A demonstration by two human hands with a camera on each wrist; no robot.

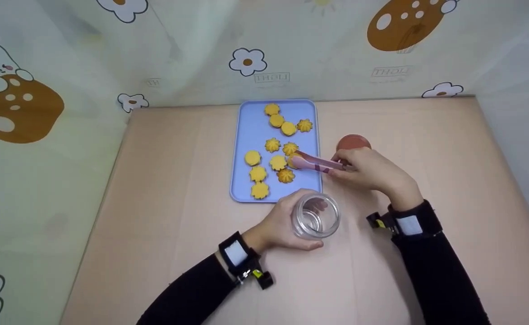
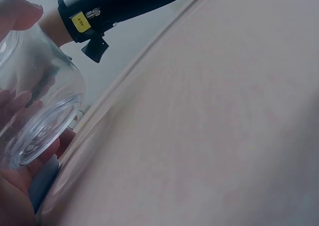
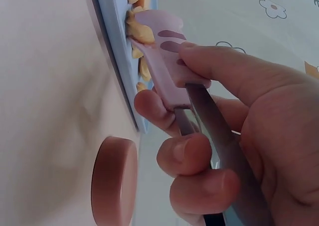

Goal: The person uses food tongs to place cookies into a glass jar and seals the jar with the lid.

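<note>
My right hand grips pink-tipped tongs with metal arms. The tongs' tips lie on either side of a yellow cookie at the right part of the blue tray. Several more flower-shaped cookies lie scattered over the tray, some ridged side up and some flat side up. Below the tray's near edge, my left hand holds a clear jar, fingers and thumb around its side. The jar's open mouth faces up toward the head camera, and no cookie shows inside it.
A round reddish-brown lid lies on the table right of the tray, just beyond my right hand. A patterned cloth hangs behind the table and along its left side.
</note>
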